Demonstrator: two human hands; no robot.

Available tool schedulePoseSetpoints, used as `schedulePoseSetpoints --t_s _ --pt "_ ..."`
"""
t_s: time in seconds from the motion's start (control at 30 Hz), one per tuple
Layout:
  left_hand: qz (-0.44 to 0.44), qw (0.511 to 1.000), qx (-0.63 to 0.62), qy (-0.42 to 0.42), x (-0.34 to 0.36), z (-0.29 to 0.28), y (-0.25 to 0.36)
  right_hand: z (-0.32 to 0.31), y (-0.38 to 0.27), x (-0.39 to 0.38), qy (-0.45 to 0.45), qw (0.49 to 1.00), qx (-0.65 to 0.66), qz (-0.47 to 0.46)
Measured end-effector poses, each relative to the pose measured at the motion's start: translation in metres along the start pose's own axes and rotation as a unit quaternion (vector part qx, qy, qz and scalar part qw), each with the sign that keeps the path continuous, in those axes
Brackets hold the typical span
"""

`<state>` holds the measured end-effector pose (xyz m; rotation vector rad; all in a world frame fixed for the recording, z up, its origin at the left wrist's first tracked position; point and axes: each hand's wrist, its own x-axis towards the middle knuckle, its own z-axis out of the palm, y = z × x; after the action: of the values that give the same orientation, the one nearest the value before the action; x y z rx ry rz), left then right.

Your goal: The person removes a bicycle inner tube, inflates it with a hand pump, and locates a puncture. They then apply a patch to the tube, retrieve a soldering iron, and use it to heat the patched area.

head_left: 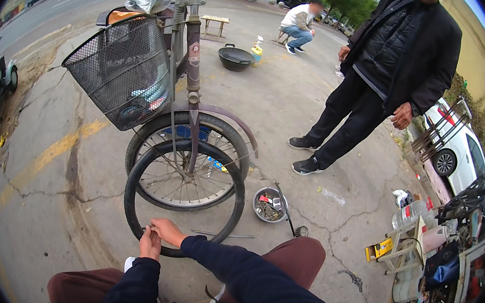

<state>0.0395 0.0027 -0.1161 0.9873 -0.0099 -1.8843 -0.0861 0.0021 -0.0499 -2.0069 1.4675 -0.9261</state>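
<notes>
A black rubber ring that looks like an inner tube (239,202) stands upright in front of a bicycle's front wheel (200,204). Both hands are at its lower left side. My left hand (150,244) has its fingers closed on the tube from below. Just above and beside it, my right hand (168,232) reaches across from the right, its fingers pinched at the same spot; the fingertips meet, and anything small between them is hidden. Above rises the bicycle's fork (194,137) with a black mesh basket (117,68).
A metal bowl (256,210) of small parts sits right of the wheel, beside a long-handled tool (285,209). A thin rod (224,234) lies below. One person (376,77) stands nearby; another (301,23) sits farther off. A black basin (235,61) stands behind; a cluttered stand (408,245) is at right.
</notes>
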Motion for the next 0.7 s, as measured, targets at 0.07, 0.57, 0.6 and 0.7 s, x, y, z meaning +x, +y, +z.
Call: schedulePoseSetpoints --t_s 0.07,0.57,0.6,0.7 --pt "-0.003 1.000 -0.002 0.004 -0.001 0.000 0.002 -0.002 -0.001 -0.004 0.006 0.997 0.066 0.034" --pt "-0.006 0.999 0.036 -0.008 -0.006 0.003 0.013 0.025 -0.005 -0.008 0.146 0.971 0.152 0.116" --pt "-0.002 1.000 0.029 -0.001 -0.005 0.004 0.014 0.023 -0.006 -0.009 0.154 0.962 0.187 0.128" --pt "0.026 0.999 0.019 0.002 -0.003 0.002 0.012 0.018 -0.004 -0.011 0.087 0.939 0.155 0.294"
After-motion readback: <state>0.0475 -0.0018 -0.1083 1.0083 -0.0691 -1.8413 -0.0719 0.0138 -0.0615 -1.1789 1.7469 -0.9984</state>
